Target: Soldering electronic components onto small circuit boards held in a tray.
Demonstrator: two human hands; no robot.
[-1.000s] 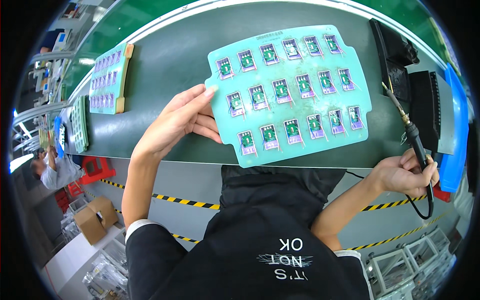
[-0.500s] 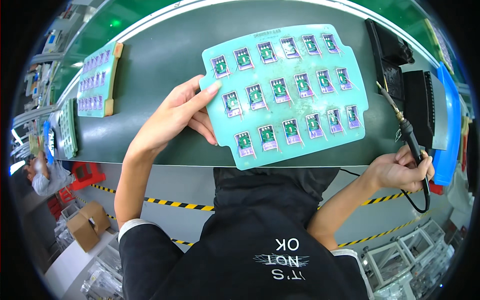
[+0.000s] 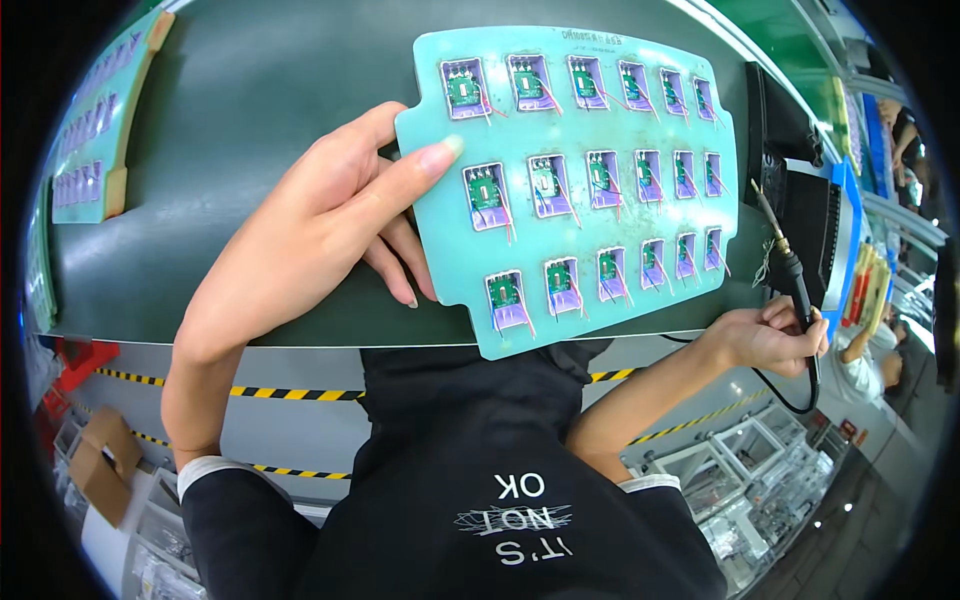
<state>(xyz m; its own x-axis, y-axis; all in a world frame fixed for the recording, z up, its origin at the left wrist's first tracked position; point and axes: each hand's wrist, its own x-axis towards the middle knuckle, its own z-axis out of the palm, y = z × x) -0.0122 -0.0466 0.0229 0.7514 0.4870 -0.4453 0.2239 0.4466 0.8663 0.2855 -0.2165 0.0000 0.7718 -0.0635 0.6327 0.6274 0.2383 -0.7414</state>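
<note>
- My left hand (image 3: 318, 208) pinches the pale-green tray (image 3: 530, 135) at its left edge, thumb on top; the tray extends rightward from those fingertips.
- I judge it stiff, fairly light, perhaps slippery; its wired circuit boards (image 3: 486, 188) look fragile, so I'd grip only bare rim.
- My right hand's (image 3: 768, 338) fingers wrap a soldering iron (image 3: 794, 278), tip beyond them.

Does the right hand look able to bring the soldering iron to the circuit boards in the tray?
Probably yes: the right hand holds the soldering iron near the tray's right edge, nothing visible blocks the circuit boards, and the left hand holds the opposite side.
</note>
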